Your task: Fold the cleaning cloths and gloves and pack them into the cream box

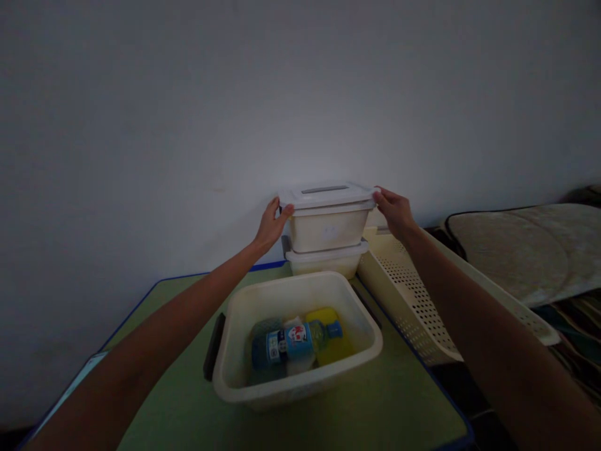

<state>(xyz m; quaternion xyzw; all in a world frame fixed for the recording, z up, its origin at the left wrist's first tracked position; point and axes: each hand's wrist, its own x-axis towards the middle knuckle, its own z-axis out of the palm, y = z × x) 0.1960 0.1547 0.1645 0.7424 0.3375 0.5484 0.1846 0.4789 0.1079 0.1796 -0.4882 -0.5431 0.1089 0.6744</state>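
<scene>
My left hand (274, 222) grips the left edge of a white lid (328, 195), thumb in front and fingers behind. At the lid's right corner, my right hand (393, 210) pinches the rim. The lid lies over a white storage box (328, 230), with a thin uneven gap along the front. That box sits on top of another lidded white box (323, 262) by the wall. Closer to me stands an uncovered white bin (300, 389) with dark side handles. Inside it lie a blue-labelled bottle (295, 339) on its side and a yellow item (334, 348).
A cream perforated basket (413, 307) is to the right of the boxes, partly behind my right arm. Everything stands on a green table (188, 388) with a blue edge, against a pale wall (188, 125). A light cushion (530, 244) lies at far right.
</scene>
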